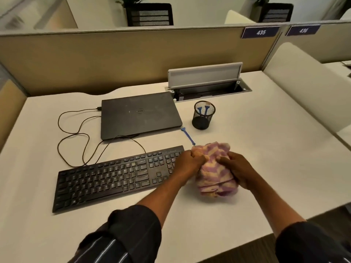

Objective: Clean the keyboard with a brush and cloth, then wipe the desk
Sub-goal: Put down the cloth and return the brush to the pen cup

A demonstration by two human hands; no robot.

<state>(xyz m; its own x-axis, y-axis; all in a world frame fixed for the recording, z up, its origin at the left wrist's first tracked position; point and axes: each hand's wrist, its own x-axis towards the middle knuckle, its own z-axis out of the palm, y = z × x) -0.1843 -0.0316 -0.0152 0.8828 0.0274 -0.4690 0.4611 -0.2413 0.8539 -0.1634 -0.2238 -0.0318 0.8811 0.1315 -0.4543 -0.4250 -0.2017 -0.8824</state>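
2 hands (187, 164) (238, 168) grip cloth (214, 179) | just beside keyboard (114, 177) right edge

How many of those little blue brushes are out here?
3. One brush lies on the desk by the laptop; two brushes stand in the mesh cup, which may hide more.

Beige cubicle partition (114, 59) w/ blue no. plates (260, 32), black mesh chairs (150, 15) & plants (129, 0) behind.

Both hands (214, 166) grip a bunched cloth (215, 179) beside the keyboard (114, 177).
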